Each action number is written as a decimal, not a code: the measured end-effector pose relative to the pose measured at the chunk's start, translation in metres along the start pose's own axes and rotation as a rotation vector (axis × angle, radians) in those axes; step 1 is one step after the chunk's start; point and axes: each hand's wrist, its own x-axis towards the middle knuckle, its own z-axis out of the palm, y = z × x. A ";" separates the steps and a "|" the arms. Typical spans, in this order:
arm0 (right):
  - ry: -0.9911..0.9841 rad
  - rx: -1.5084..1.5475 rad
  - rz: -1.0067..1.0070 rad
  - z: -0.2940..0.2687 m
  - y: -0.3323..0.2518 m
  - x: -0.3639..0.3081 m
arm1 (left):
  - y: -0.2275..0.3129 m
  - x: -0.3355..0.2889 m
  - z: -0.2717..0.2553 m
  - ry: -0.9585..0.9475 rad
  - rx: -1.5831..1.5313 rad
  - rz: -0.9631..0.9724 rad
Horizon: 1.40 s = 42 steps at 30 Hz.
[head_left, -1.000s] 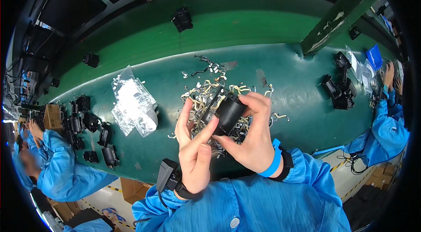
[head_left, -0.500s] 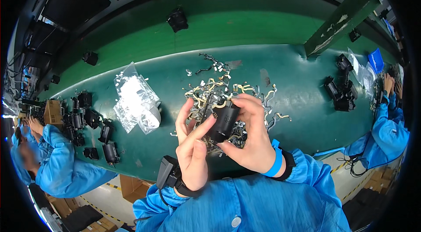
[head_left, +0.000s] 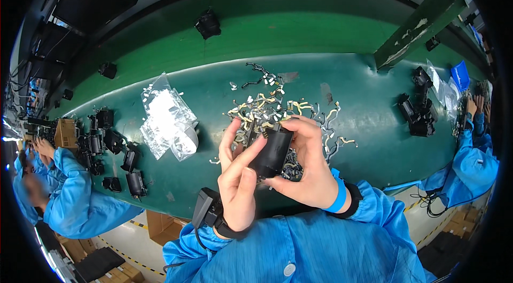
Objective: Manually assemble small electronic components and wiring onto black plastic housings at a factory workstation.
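My right hand point(head_left: 304, 176) grips a black, rounded plastic housing point(head_left: 273, 154), thumb at its lower edge and fingers over its upper right edge. Against the housing's left side is my left hand point(head_left: 235, 187), its index fingertip pressing near the upper left edge. A small dark connector piece point(head_left: 265, 135) shows at that fingertip. The other left fingers reach behind the housing and are partly hidden. Beneath and beyond both hands spreads a loose pile of short cables point(head_left: 262, 105), cream, grey and black with white plugs.
On the green table point(head_left: 214, 85), a clear plastic bag point(head_left: 168, 122) of white parts lies left. Several black housings point(head_left: 128, 159) stand farther left, more black housings point(head_left: 418, 106) at the right. Co-workers in blue sit at both sides. A green post point(head_left: 419, 26) rises at the back right.
The housing has turned slightly in my hands, so its smooth curved face shows more. Both hands keep almost the same place, the left index fingertip still at the upper left edge.
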 end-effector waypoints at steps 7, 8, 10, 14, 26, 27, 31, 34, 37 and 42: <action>0.007 -0.066 0.008 -0.001 -0.001 0.001 | 0.002 0.000 -0.001 -0.047 0.005 0.023; 0.004 -0.088 0.005 -0.001 -0.001 0.001 | 0.003 0.000 -0.001 -0.054 -0.013 0.029; -0.004 -0.094 0.005 -0.001 -0.001 0.001 | 0.004 0.000 -0.002 -0.060 -0.031 0.036; -0.001 -0.113 0.005 -0.001 -0.002 0.001 | 0.004 0.000 -0.001 -0.107 -0.085 0.038; -0.152 -0.368 -0.176 -0.004 -0.010 0.005 | -0.001 0.001 0.008 -0.054 -0.212 -0.073; -0.153 -0.368 -0.176 -0.005 -0.012 0.005 | -0.003 -0.001 0.008 -0.052 -0.212 -0.073; -0.290 -0.284 -0.150 -0.024 -0.033 0.014 | -0.004 0.000 0.004 -0.001 -0.187 -0.064; -0.137 -0.061 -0.002 -0.034 -0.042 0.019 | -0.005 0.003 0.002 -0.045 -0.149 0.016; -0.261 -0.191 0.144 -0.043 -0.049 0.032 | -0.005 0.001 0.001 -0.089 -0.174 0.011; -0.331 -0.134 0.327 -0.045 -0.061 0.045 | -0.004 0.001 -0.005 -0.109 -0.046 0.043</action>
